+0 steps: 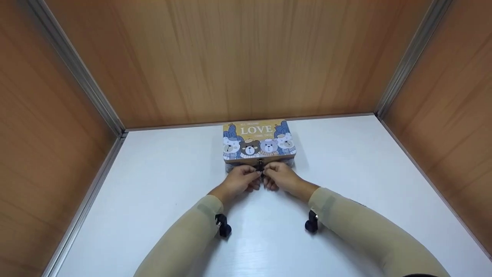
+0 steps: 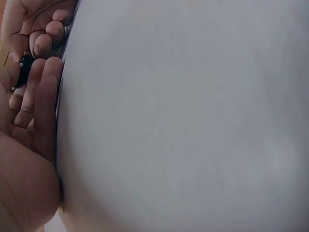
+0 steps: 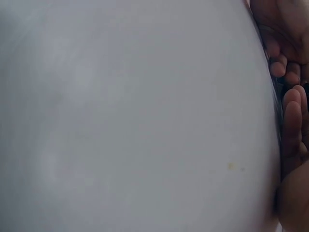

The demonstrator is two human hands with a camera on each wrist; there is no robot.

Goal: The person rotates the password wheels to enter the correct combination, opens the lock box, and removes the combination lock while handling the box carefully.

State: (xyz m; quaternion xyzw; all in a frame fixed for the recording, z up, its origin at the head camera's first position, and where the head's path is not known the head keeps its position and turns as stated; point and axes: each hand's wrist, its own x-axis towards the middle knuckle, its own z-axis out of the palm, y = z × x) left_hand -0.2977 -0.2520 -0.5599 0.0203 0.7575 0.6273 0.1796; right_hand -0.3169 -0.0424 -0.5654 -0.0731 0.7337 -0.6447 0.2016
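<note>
Working the small black fastener (image 2: 24, 70) on the rectangular yellow-and-blue bear-printed box (image 1: 258, 138) — your left hand (image 1: 240, 179) and right hand (image 1: 283, 177) pinch it, fingers (image 2: 45, 108) curled — you'll likely need steady pressure next.

Khaki sleeves (image 1: 180, 240) with small black wrist devices (image 1: 223, 227)
Both sleeves are long, plain and close-fitting; a slightly greyer band (image 1: 327, 204) shows just behind each cuff (image 1: 315, 196). On the inner side of each cuff sits one device, ending in a rounded knob.
</note>
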